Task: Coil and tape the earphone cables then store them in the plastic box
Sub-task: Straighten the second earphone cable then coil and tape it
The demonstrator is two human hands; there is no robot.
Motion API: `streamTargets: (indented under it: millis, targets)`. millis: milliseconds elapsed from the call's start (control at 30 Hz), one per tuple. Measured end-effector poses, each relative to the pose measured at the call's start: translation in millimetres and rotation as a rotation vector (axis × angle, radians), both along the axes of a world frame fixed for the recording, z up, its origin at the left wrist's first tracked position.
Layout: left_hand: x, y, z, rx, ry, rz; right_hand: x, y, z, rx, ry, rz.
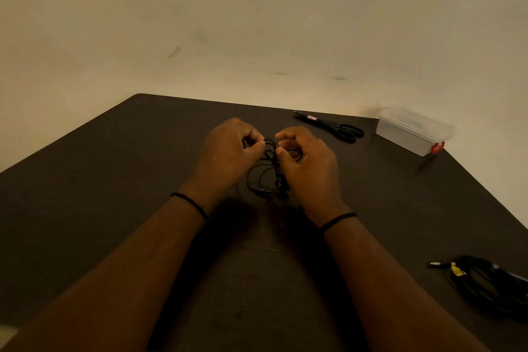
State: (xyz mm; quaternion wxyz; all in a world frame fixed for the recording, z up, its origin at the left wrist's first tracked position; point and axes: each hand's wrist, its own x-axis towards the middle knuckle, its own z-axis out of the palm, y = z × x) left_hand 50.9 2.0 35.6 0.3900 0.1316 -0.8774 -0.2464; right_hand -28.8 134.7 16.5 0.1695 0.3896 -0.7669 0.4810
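A black earphone cable [267, 171] hangs in loose loops between my two hands over the middle of the dark table [114, 180]. My left hand [228, 151] pinches the cable's top with curled fingers. My right hand [308, 163] holds the cable from the right side, fingers curled around it. The loops droop down to the tabletop, with an earbud near the bottom. The clear plastic box [414, 130] with a lid and a red latch stands at the far right edge of the table.
Black scissors [331, 126] lie at the back of the table, left of the box. Another coiled black cable [491, 286] with a yellow tape tag lies at the near right edge. A beige wall rises behind the table.
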Motion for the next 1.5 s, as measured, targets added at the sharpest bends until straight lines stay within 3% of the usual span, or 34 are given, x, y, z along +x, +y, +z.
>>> streamTargets:
  millis: [67,200,300,433,500,767,967,1167,1267,1433,1500]
  targets:
    - [-1,0,0,0.019,0.005,0.009,2,0,3,0.062,0.188,-0.096]
    - [-2,-2,-1,0.099,-0.006,0.006,3,3,9,0.186,0.311,-0.177]
    - [-3,-2,-1,0.212,0.036,-0.019,1,2,10,0.230,0.242,-0.180]
    - [-2,-5,-2,0.455,0.069,-0.045,-1,-2,5,0.108,-0.027,-0.036]
    - [-2,-5,-2,0.515,0.068,-0.077,1,-2,1,0.067,-0.047,0.003]
    - [-3,-2,-2,0.415,0.024,-0.163,2,-2,3,0.021,0.123,-0.055]
    - [-3,1,1,0.380,0.040,-0.167,6,-3,2,0.015,0.111,-0.073]
    - [-8,-2,-3,0.440,0.023,-0.022,8,-3,6,-0.071,0.019,-0.174]
    - [-9,-3,-1,0.588,0.022,0.025,10,-5,11,-0.255,-0.259,-0.012]
    - [-8,0,2,0.807,-0.007,0.022,12,3,25,-0.536,-0.881,0.631]
    - [-6,-8,2,0.906,0.010,0.042,5,12,30,-0.655,-1.010,0.802]
